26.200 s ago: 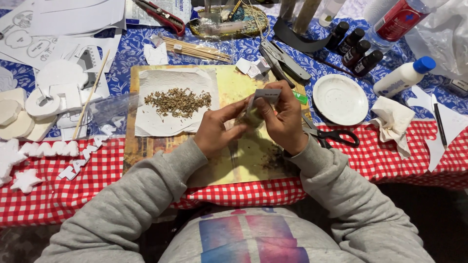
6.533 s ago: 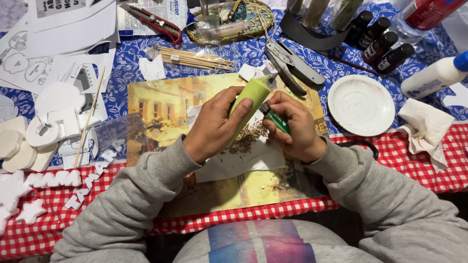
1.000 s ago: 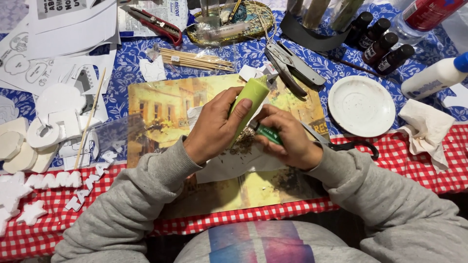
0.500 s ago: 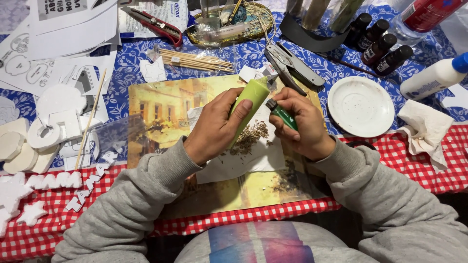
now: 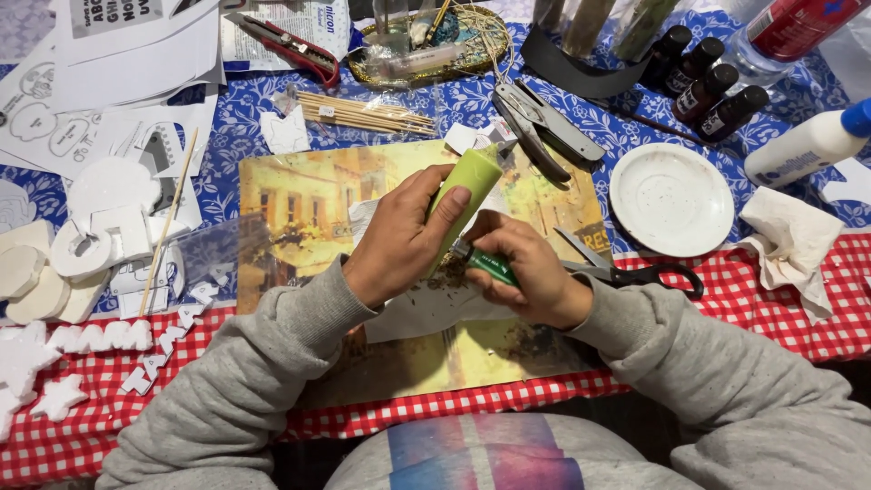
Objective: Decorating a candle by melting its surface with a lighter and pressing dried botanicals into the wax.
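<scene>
My left hand (image 5: 399,236) grips a light green cylinder (image 5: 472,181), held tilted with its top pointing up and right. My right hand (image 5: 526,268) is closed on a small tool with a dark green handle (image 5: 490,266), its tip pressed against the cylinder's lower end. Both hands hover over a white sheet of paper (image 5: 426,308) strewn with brown crumbs (image 5: 446,279). The sheet lies on a yellowish picture mat (image 5: 299,209) at the table's middle.
Black-handled scissors (image 5: 635,270) lie just right of my right hand, by a white plate (image 5: 671,200). Behind are a stapler (image 5: 549,127), wooden skewers (image 5: 363,113), dark bottles (image 5: 703,86), a glue bottle (image 5: 807,145). White foam shapes (image 5: 100,236) and papers fill the left.
My right hand with the green-handled tool has moved down and left, from beside the cylinder's middle to its lower end. The left hand holds the cylinder as before.
</scene>
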